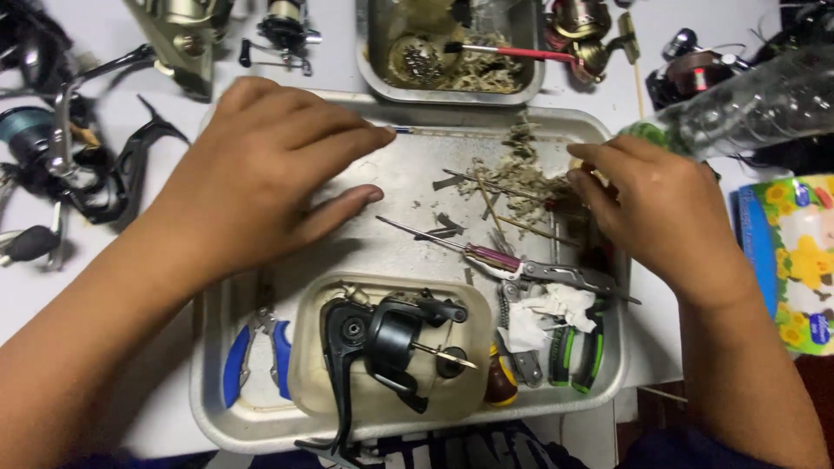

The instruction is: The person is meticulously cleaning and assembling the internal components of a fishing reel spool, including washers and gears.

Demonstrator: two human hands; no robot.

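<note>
Both hands hover over a metal tray (261, 426). The left hand (261, 169) lies flat, fingers loosely spread, holding nothing. The right hand (656, 208) curls its fingertips at a pile of grey debris (517, 174); whether it pinches anything cannot be told. Below them, one screwdriver (460, 247), one multitool (569, 276), and one black fishing reel (391, 339) in a tub. Right of the right hand lies a yellow-flowered tissue pack (795, 260).

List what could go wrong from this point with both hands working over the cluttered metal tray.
1. The right hand picks among grimy debris beside a thin screwdriver; its tip could prick a finger.
2. The left hand could brush small dark parts off the tray.
3. The clear bottle lying near the right wrist might get knocked and roll.
</note>
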